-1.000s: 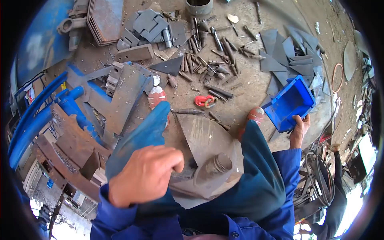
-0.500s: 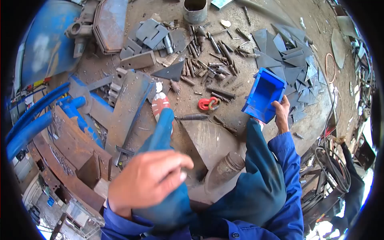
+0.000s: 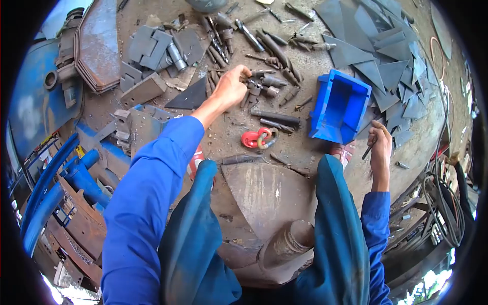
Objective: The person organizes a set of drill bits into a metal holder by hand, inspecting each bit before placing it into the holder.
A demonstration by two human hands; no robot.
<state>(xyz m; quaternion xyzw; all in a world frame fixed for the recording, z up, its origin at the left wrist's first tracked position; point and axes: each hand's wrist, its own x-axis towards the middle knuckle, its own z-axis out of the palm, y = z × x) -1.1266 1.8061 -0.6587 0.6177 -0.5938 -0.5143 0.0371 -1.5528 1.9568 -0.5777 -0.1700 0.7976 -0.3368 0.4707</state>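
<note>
My left hand [image 3: 231, 90] reaches into a pile of drill bits and worn metal cutters [image 3: 262, 84]. Its fingers are bent together at the pile's near side; what lies between them is hidden. A blue plastic bin [image 3: 339, 109] stands on the ground right of the pile, its inside showing no parts. Beside the bin, my right hand [image 3: 380, 143] is closed on a short, thin dark rod [image 3: 368, 151], which points down and left. Two dark round bars [image 3: 276, 118] and a red shackle-like piece [image 3: 249, 139] with a metal ring [image 3: 268, 138] lie nearer my feet.
Flat grey steel plates [image 3: 391, 61] are heaped at the right. Hinged-looking plates [image 3: 150, 48] and a stack of rusty plates [image 3: 104, 46] lie at the left. A short thick pipe [image 3: 292, 239] lies between my legs. Cables [image 3: 439, 203] coil at the far right.
The right hand has let go of the blue bin, now standing on the ground, and holds a thin rod beside it. My left hand has moved forward from near my lap into the pile.
</note>
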